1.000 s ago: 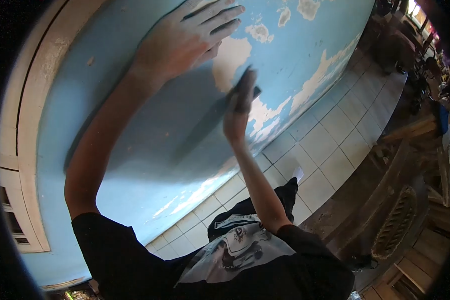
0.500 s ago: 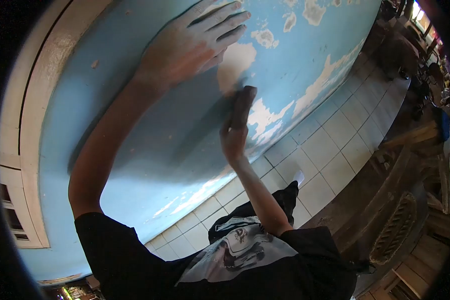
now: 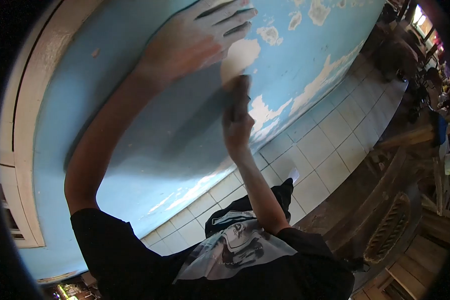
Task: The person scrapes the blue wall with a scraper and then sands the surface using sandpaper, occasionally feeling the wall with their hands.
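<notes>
Head view: had left hand [image 3: 187, 47] spread open on wall [image 3: 150, 130], right hand [image 3: 238, 132] clenched round dark block [image 3: 242, 91] by pale patch [image 3: 243, 55], saw some spots bare, loads of blue paint [image 3: 300, 65] left

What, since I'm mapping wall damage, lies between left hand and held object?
The head view shows a pale wall patch between left hand and held object.

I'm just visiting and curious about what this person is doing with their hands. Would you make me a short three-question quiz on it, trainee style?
1. True or false: the paint on the blue wall is unbroken.
2. The right hand grips: (a) a red cup, (b) a dark object, (c) a folded newspaper.
3. Which hand is spread against the wall?

Key: 1 false, pale patches show; 2 b; 3 the left hand.
</notes>
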Demonstrator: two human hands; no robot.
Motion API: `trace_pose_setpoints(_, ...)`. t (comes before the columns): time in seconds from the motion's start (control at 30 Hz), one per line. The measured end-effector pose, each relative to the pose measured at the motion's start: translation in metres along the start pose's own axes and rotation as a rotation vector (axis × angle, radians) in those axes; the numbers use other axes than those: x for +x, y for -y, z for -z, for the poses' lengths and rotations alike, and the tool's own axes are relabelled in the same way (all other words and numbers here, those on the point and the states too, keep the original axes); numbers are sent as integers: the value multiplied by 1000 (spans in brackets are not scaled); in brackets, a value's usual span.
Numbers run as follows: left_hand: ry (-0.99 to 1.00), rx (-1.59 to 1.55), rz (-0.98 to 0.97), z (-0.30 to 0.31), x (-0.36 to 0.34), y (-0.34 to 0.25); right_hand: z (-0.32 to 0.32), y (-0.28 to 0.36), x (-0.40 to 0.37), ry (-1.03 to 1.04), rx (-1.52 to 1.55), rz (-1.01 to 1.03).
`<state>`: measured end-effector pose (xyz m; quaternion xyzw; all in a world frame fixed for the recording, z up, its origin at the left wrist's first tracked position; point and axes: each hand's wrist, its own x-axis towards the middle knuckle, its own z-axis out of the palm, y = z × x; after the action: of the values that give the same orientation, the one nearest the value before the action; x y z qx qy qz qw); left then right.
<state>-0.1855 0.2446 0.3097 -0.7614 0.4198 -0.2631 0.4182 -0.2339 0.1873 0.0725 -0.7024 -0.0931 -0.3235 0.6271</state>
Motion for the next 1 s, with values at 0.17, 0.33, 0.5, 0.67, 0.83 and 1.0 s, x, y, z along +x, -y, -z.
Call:
trace_pose_setpoints(0.17,54,106,-46,9,1,-3,-10,11,-5,31,120,-21)
trace_pose_setpoints(0.33,31,58,-20,7,0,-3,2,-41,-4,110,149,-418)
trace_pose_setpoints(0.5,3,116,-30,1,1,-8,-14,-13,-15,-64,40,122)
trace_pose_setpoints(0.67,-13,41,-18,0,0,-4,-1,-36,-1,-66,64,-153)
trace_pose_setpoints(0.83,10,23,-35,4,3,-4,-19,-22,-13,-117,-64,160)
trace_pose_setpoints(1.0,29,-9,-32,2,0,-3,-29,-46,3,-92,263,-228)
